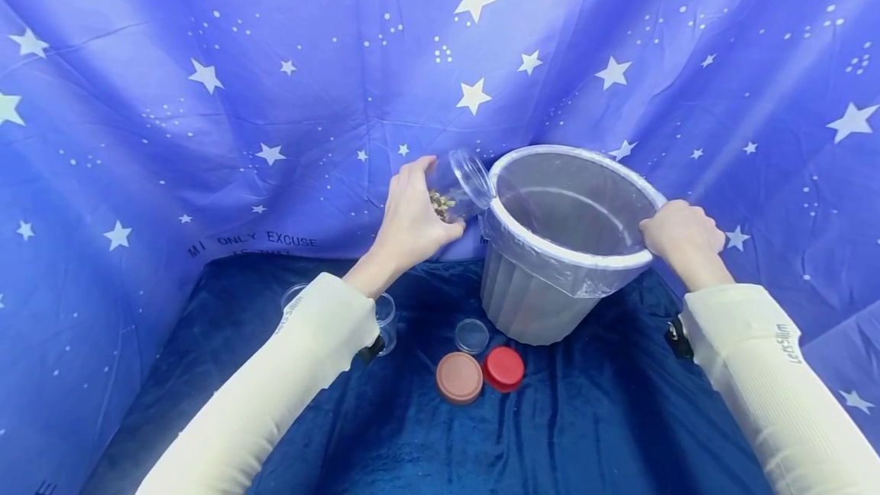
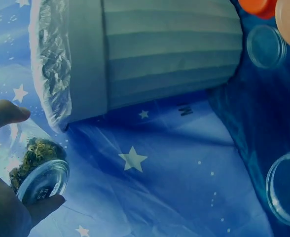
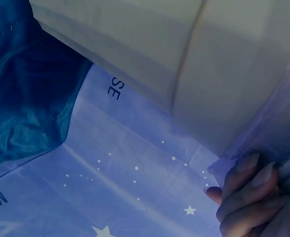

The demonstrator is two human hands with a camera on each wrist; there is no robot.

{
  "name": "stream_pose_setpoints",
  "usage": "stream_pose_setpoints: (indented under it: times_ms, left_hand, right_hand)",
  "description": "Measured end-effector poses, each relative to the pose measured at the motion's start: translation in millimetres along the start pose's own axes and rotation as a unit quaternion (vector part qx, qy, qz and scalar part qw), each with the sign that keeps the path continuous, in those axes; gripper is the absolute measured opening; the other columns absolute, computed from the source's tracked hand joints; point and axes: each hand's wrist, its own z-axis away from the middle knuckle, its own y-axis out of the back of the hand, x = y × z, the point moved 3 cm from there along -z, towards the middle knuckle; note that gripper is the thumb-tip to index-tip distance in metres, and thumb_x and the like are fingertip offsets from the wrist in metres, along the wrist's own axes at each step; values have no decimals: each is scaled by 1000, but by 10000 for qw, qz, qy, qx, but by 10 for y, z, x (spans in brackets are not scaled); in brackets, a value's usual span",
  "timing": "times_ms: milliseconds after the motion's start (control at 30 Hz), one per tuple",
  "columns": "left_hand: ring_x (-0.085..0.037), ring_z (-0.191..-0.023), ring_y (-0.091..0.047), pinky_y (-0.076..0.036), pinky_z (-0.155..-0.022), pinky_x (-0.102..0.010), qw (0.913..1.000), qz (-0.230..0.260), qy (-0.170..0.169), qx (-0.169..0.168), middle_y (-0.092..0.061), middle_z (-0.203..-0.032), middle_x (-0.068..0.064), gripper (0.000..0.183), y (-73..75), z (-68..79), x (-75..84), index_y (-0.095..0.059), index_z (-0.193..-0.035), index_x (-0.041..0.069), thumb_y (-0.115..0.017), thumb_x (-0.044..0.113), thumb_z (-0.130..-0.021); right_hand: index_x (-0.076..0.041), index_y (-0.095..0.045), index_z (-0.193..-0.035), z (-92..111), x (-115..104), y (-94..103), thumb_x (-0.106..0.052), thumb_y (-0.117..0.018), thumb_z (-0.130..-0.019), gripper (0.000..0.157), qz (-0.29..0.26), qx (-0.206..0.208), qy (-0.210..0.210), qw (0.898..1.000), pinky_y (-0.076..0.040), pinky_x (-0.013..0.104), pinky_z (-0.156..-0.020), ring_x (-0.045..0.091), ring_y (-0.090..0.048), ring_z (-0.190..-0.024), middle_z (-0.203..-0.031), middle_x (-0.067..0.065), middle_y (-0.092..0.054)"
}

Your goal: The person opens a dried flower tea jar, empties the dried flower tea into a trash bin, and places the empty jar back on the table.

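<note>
In the head view my left hand [image 1: 415,212] grips a clear jar [image 1: 462,182], tilted with its mouth toward the rim of a grey trash bin [image 1: 532,292]. Greenish-brown dried bits [image 1: 441,205] lie inside the jar near its base; the left wrist view shows these dried bits [image 2: 36,158] behind the jar's round bottom [image 2: 45,183]. A clear plastic liner [image 1: 574,277] is folded over the bin's rim. My right hand [image 1: 684,239] grips the bin's rim on the right side, its fingers [image 3: 248,192] curled over the liner in the right wrist view.
On the dark blue cloth [image 1: 584,418] in front of the bin lie a pinkish-brown lid [image 1: 459,378], a red lid [image 1: 504,369] and a clear round lid [image 1: 472,335]. More clear containers [image 1: 386,319] stand partly behind my left sleeve. A star-printed blue curtain [image 1: 330,82] hangs close behind the bin.
</note>
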Motion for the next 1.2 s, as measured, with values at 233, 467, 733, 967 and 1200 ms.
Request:
stream_pose_setpoints:
  times_ms: [233,467,733,967,1200]
  left_hand:
    - [-33,-129,-43,-36,-112,-40,9974,-472,-537,-50,-49,-139,-17,87,-72,-50,79,-38,-141,-1,-79,17,-67]
    - [-38,-129,-43,-40,-111,-43,9927,-780,-912,84,-48,-137,-19,82,-94,-78,155,-42,-140,3,-78,14,-67]
    - [-42,-131,-43,-52,-98,-48,9847,-1158,-1275,276,-46,-135,-23,81,-118,-100,174,-43,-142,10,-76,14,-68]
    - [-44,-133,-41,-58,-85,-44,9740,-1461,-1708,271,-43,-139,-28,80,-168,-118,200,-43,-144,9,-73,10,-69]
    - [-37,-134,-38,-60,-67,-40,9636,-1883,-1898,-20,-42,-140,-23,82,-175,-184,295,-39,-147,12,-73,11,-72]
  right_hand:
    - [23,-38,-132,-25,-21,-34,-40,-42,-97,72,9,-20,-10,10000,-45,61,-88,60,-47,-117,-127,45,-45]
    - [23,-38,-132,-2,-29,-38,-40,-42,-98,72,5,-74,-6,10000,-46,61,-87,60,-46,-117,-127,45,-44]
    - [22,-41,-130,1,-16,-2,-40,-40,-98,70,118,-73,3,9999,-46,60,-86,60,-48,-115,-125,45,-46]
    - [22,-43,-129,-8,-12,-12,-40,-41,-98,70,111,-39,37,9999,-46,61,-87,61,-48,-115,-125,45,-46]
    - [21,-43,-129,-6,9,-6,-41,-40,-98,69,135,-42,31,9999,-46,60,-85,60,-49,-114,-125,45,-46]
